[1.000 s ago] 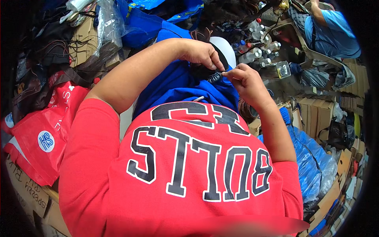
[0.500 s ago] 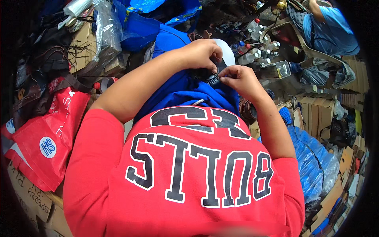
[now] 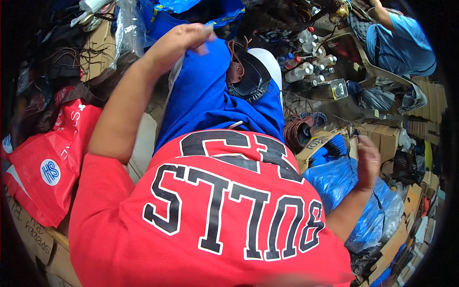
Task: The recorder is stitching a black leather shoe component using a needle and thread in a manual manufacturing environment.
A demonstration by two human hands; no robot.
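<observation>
A dark shoe (image 3: 253, 79) rests on my lap between my knees, on blue shorts (image 3: 205, 91). Gathered stitching runs along its rounded edge, and a brown laced leather part (image 3: 235, 71) lies on its left side. My left hand (image 3: 186, 38) is raised over the far left, beyond my left knee, fingers drawn together and a little blurred. Out to the right, above a blue plastic-wrapped bundle, my right hand (image 3: 368, 160) has its fingers curled and is smeared by motion. Neither hand touches the shoe. Any thread between fingers is too fine to make out.
Several plastic bottles (image 3: 306, 71) stand beyond my right knee. Brown shoe parts (image 3: 299, 131) and the blue bundle (image 3: 354, 205) lie at right. A red bag (image 3: 52, 162) sits at left, a blue bag (image 3: 162, 26) ahead. Another person's blue sleeve (image 3: 406, 38) shows at far right.
Both hands have left the shoe's edge and swung wide apart, the left one up and left, the right one down and right. The shoe is now uncovered on my lap.
</observation>
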